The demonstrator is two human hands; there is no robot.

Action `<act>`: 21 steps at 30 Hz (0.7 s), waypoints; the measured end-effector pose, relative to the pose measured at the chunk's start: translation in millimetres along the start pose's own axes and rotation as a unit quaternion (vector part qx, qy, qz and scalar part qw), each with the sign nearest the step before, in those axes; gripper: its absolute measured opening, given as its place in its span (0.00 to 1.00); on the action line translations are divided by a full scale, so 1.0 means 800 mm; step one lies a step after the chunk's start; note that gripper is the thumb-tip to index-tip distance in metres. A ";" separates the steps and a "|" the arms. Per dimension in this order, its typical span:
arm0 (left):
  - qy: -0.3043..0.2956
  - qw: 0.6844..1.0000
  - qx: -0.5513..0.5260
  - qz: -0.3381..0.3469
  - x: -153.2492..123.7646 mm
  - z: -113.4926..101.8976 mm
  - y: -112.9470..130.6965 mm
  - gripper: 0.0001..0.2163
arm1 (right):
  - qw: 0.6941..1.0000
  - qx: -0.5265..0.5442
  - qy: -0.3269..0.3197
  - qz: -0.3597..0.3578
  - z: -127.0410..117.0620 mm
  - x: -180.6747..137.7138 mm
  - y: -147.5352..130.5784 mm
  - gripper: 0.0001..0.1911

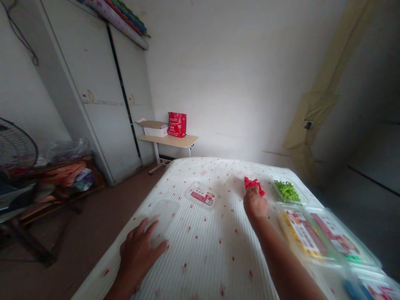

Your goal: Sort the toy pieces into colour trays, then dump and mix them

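Note:
My left hand lies flat on the white mattress near its left edge, fingers spread, holding nothing. My right hand reaches forward over the mattress with its fingers closed around a bunch of small red pieces. Just right of that hand sits a clear tray of small green pieces. A small clear packet with a red label lies to the left of the red pieces.
Flat clear boxes with printed labels line the mattress's right edge. A side table with a red bag stands at the far wall beside a white wardrobe. A fan and a cluttered bench are left.

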State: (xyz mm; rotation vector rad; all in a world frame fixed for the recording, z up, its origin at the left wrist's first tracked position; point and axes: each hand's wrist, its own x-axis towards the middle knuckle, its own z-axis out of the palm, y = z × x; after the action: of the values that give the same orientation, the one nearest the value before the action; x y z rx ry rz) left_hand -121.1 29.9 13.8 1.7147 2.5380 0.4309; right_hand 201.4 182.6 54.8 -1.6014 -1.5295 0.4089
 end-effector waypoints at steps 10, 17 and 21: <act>-0.022 0.863 -0.505 0.021 -0.012 0.001 0.003 0.25 | 0.935 -0.304 -0.089 -0.162 0.006 -0.134 -0.059 0.14; -0.187 0.589 -0.786 -0.009 -0.033 -0.028 0.036 0.29 | 0.906 -0.282 -0.219 -0.226 -0.003 -0.210 -0.080 0.12; -0.267 0.482 -0.834 -0.018 -0.043 -0.041 0.054 0.32 | 0.939 -0.140 -0.228 -0.218 -0.035 -0.194 -0.082 0.06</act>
State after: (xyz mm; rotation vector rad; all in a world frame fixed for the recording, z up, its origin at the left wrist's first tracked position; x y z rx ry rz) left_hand -75.3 6.3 52.5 0.6020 0.6315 1.3451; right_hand 149.1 20.5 71.2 -1.3676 -2.3261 0.3361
